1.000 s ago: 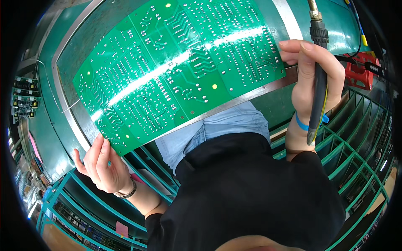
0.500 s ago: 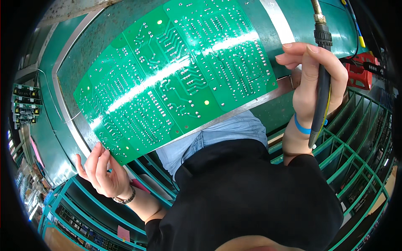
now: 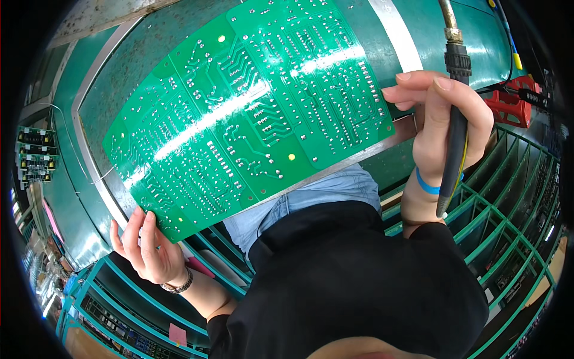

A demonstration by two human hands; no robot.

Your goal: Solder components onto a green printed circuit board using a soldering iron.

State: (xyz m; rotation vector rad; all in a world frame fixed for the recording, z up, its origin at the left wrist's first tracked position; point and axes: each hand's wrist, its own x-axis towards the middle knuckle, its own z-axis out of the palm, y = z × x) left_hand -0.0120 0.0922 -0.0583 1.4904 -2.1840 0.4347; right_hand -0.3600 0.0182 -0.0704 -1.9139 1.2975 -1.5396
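Observation:
A large green circuit board panel (image 3: pixel 281 149), solder side up, lies tilted over the bench and a metal edge in front of me. At its near left corner, my left hand (image 3: pixel 149 248) has its fingertips on the edge, thumb partly hidden. My right hand (image 3: pixel 451 116) is beside the board's right edge, its fingers curled with the fingertips close to that edge. In that hand rests a soldering iron (image 3: pixel 457 128) with a dark handle and black collar, its metal end pointing away from me. The tip is cut off at the top of the picture.
Green slotted racks (image 3: pixel 496 221) stand at the right, and another rack (image 3: pixel 113 299) is below my left arm. A red stand (image 3: pixel 514 102) sits beyond my right hand. Small populated boards (image 3: pixel 37 155) are at the far left. A thin wire (image 3: pixel 66 128) curves over the bench's left side.
The board has shifted slightly left, its near left corner moving a little toward me. My right hand, with the soldering iron, has moved slightly left and nearer to the board's edge.

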